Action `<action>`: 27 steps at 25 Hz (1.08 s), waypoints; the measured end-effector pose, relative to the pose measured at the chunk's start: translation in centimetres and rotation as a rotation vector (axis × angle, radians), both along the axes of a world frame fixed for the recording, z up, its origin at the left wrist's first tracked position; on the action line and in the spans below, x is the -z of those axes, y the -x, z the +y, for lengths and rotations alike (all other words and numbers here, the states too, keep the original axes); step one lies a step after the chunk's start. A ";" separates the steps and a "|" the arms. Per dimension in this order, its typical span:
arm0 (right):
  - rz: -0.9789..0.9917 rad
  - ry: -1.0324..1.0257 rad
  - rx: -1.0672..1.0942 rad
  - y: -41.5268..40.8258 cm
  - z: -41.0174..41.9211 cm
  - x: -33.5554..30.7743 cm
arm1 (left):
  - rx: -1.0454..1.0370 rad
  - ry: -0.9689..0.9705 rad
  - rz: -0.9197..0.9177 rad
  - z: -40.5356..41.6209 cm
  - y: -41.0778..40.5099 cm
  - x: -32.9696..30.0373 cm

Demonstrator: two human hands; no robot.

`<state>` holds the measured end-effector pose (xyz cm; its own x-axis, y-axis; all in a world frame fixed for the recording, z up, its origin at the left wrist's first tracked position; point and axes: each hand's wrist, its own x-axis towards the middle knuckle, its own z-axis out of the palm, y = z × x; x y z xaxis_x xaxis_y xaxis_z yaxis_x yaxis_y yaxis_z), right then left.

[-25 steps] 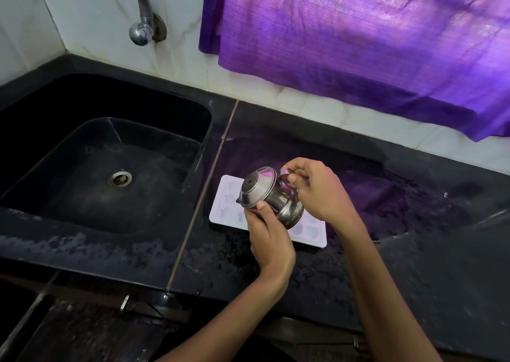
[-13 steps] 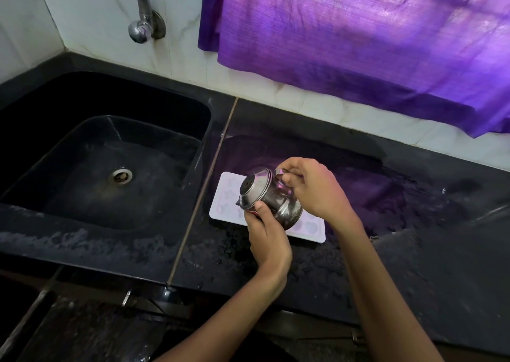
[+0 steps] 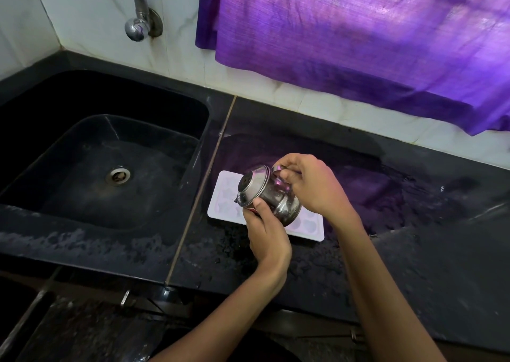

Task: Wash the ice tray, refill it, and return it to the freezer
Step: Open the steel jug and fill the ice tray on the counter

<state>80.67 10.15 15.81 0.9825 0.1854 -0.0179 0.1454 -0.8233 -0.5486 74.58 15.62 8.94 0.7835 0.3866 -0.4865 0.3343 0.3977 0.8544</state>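
A white ice tray [image 3: 225, 196] with shaped moulds lies flat on the wet black counter [image 3: 414, 251], just right of the sink. Above the tray a small steel jug with a lid [image 3: 265, 192] is tipped towards the left. My right hand [image 3: 311, 188] grips the jug's handle from the right. My left hand [image 3: 265, 232] holds the jug from below, with the thumb pressed against its lidded rim. The jug and both hands hide the middle of the tray. I cannot tell whether water is coming out.
A black sink [image 3: 91, 174] with a round drain [image 3: 118, 175] lies to the left, under a steel tap [image 3: 138, 17] on the white tiled wall. A purple curtain [image 3: 358, 36] hangs over the back of the counter. Water drops cover the counter's front.
The jug has tilted slightly further over the tray, and both hands have kept their hold on it. The tray has not moved.
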 end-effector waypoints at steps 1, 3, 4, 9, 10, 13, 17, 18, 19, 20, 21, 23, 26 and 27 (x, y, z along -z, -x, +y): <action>-0.002 -0.002 -0.001 0.0 0.0 0.0 | -0.002 -0.001 0.000 0.0 0.0 0.0; -0.002 -0.008 -0.001 0.0 0.0 0.1 | -0.007 -0.003 0.001 -0.1 -0.1 -0.1; -0.001 -0.012 0.000 -0.1 -0.1 0.1 | -0.010 -0.006 0.002 -0.1 -0.1 0.0; 0.015 -0.056 0.018 -0.1 -0.5 0.3 | -0.019 -0.045 0.002 -0.2 -0.3 -0.3; 0.019 -0.072 0.020 -0.1 -0.6 0.4 | -0.024 -0.051 -0.001 -0.2 -0.4 -0.3; 0.034 -0.143 0.034 -0.4 -1.0 0.9 | -0.036 -0.107 -0.032 -0.3 -0.7 0.0; 0.056 -0.268 0.071 -0.8 -1.4 1.5 | -0.056 -0.205 -0.124 -0.1 -1.2 0.3; 0.055 -0.303 0.076 -0.8 -1.5 1.5 | -0.060 -0.228 -0.163 0.0 -1.3 0.2; 0.052 -0.340 0.079 -0.9 -1.5 1.5 | -0.060 -0.255 -0.202 0.1 -1.4 0.1; 0.048 -0.378 0.082 -0.9 -1.5 1.5 | -0.059 -0.282 -0.236 0.3 -1.6 0.1; 0.042 -0.417 0.083 -1.0 -1.5 1.5 | -0.055 -0.303 -0.263 0.5 -1.9 0.0; 0.026 -0.483 0.083 -1.3 -1.4 1.6 | -0.049 -0.324 -0.303 1.0 -2.5 -0.2; 0.020 -0.631 0.105 -2.1 -1.2 1.9 | -0.025 -0.317 -0.350 2.3 -3.7 -0.6; 0.015 -0.677 0.115 -2.4 -1.1 1.9 | -0.009 -0.301 -0.364 2.8 -4.2 -0.7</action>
